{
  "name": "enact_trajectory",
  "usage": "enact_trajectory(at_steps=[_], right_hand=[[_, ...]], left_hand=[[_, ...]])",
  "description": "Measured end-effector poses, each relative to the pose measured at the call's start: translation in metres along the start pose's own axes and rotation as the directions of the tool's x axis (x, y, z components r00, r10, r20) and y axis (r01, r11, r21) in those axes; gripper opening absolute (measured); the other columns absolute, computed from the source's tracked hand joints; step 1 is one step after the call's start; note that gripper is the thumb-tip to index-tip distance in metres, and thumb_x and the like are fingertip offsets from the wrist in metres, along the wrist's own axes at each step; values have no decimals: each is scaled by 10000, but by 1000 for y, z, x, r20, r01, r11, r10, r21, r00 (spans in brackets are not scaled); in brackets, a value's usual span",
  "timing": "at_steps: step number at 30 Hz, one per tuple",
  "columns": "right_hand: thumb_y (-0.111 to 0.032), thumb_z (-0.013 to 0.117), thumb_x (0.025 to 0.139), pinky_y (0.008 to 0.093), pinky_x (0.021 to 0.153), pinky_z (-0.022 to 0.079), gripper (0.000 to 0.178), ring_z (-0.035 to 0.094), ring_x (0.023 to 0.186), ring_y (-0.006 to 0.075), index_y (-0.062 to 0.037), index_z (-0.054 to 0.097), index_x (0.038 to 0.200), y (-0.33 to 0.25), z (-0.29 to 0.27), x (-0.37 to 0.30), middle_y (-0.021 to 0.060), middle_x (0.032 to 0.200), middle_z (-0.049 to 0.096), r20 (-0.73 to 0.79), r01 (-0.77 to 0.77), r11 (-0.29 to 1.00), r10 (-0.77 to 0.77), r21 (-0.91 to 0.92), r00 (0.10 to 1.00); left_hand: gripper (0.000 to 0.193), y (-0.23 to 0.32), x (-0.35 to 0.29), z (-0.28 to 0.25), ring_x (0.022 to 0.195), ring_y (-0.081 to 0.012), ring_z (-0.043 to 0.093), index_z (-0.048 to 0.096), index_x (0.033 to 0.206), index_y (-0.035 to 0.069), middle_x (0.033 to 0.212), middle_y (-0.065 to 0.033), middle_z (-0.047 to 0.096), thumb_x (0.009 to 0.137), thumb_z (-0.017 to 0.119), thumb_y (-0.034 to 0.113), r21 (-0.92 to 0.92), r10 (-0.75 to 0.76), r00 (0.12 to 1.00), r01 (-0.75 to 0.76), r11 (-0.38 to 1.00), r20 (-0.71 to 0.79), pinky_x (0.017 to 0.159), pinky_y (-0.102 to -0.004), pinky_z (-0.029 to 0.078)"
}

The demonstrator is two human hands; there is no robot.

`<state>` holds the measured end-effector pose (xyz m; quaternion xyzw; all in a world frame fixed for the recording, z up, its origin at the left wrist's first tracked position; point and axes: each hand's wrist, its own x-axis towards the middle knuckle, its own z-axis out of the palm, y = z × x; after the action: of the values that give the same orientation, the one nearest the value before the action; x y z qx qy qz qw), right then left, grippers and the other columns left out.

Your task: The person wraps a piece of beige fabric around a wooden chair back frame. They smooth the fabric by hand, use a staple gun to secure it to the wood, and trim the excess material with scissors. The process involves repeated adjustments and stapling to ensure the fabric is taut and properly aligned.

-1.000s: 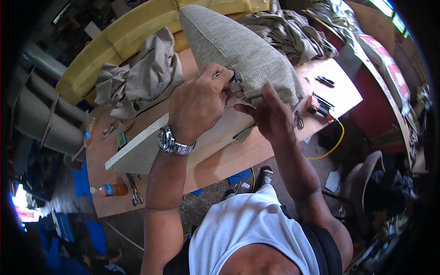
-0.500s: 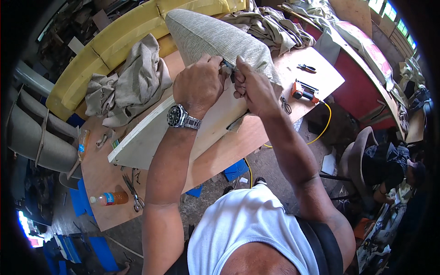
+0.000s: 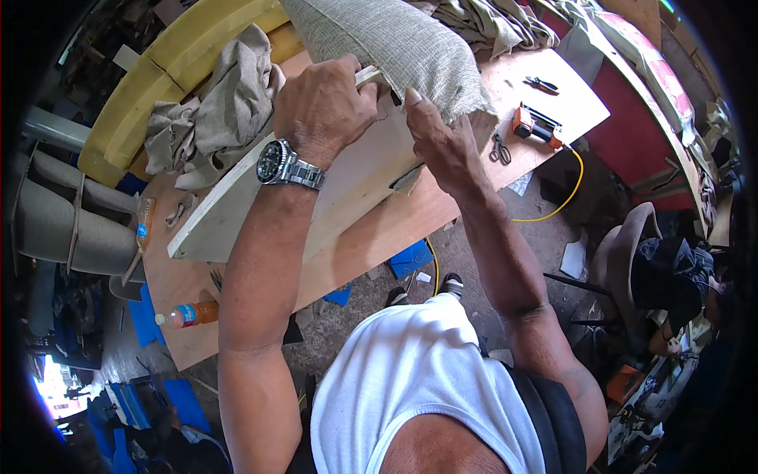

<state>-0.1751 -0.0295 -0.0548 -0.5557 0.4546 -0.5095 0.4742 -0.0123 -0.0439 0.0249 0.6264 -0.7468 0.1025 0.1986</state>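
Observation:
On the plywood table [image 3: 237, 332], a piece covered in grey woven fabric [image 3: 395, 39] has a pale flat panel [image 3: 229, 213] on its near side. My left hand [image 3: 324, 107], with a steel watch on the wrist, is closed over the frame's edge at the fabric cover. Just right of it my right hand [image 3: 446, 146] has its fingers curled at the cover's frayed edge, thumb pointing up, and appears to pinch the fabric. A small dark bit shows between the hands, too small to name.
An orange-and-black nail gun [image 3: 538, 126] with a yellow hose lies right, near scissors [image 3: 500, 149] and pliers [image 3: 542, 84]. Loose grey cloth [image 3: 229, 103] and yellow foam [image 3: 118, 118] lie at the back left. A bottle [image 3: 187, 314] stands near left; a person [image 3: 671, 276] sits right.
My hands have moved apart; the left shifted left onto the frame edge, the right dropped slightly to the fabric edge. A dark blue-grey item seen between them earlier no longer shows clearly. The view has shifted.

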Motion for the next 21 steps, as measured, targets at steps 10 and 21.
enact_trajectory(at_steps=[10,21], right_hand=[[-331,490,1076,360,746,465,350,527,768,169,-20,594,954,73,27,26,34,797,564,86,229,961,-244,157,966],[-496,497,1060,325,662,439,491,516,717,140,-47,589,885,81,26,19,9,738,532,158,216,925,-275,313,948]], left_hand=[[393,-22,4,3,921,-339,693,677,1141,93,1056,-132,715,815,814,264,-90,297,930,-322,942,-216,817,-463,535],[581,23,-65,47,684,-178,687,693,940,-26,733,-108,692,1015,564,536,-794,-155,988,113,597,23,621,-302,538]])
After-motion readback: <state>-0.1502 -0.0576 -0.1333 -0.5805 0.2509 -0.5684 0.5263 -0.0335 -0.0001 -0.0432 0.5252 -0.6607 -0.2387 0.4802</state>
